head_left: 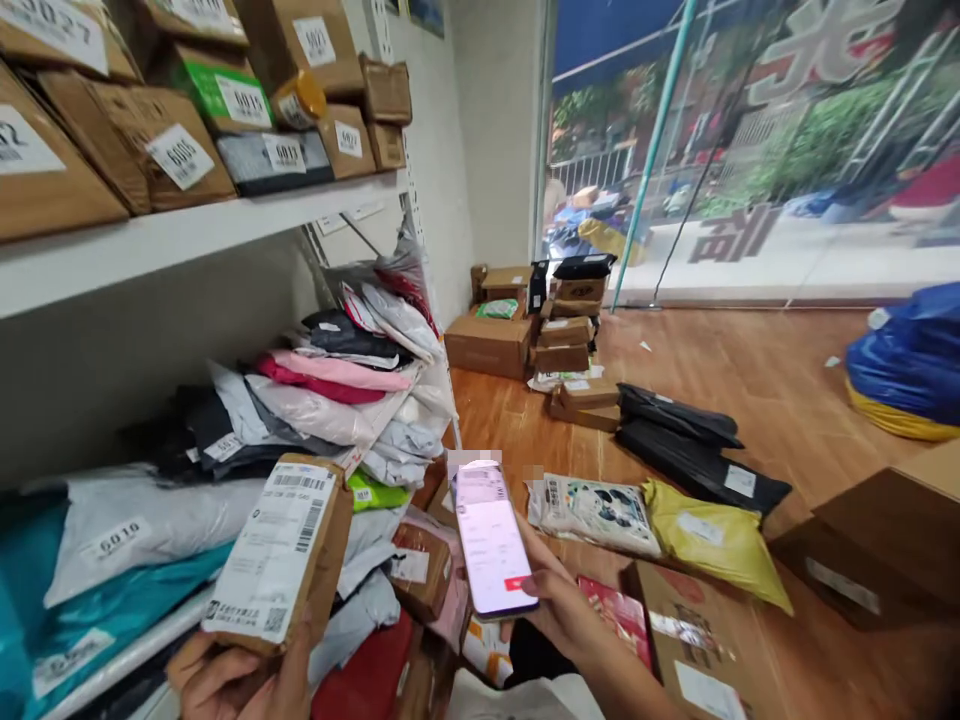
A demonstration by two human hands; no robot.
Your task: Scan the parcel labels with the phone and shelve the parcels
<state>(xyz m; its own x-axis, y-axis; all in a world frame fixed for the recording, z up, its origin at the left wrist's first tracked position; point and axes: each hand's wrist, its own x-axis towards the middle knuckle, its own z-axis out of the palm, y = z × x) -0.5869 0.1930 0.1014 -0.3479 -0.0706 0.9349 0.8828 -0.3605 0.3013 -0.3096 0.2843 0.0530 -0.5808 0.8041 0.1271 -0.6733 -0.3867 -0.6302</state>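
Cardboard parcel point(289, 550) sits tilted in my left hand point(225, 675), low at the left in front of the shelves, its white shipping label with barcodes facing me; the print is too small to read. My fingers are wrapped shut under its bottom edge. Behind it, a grey mailer bag point(127, 540) on the lower shelf reads "6019", and boxes on the upper shelf point(187, 235) carry stickers "6005", "0015" and "6011". Further right, my right hand point(566, 610) is closed around a phone point(491, 540), screen lit pinkish-white, held over a yellow bag point(712, 540) on the wooden floor point(750, 360).
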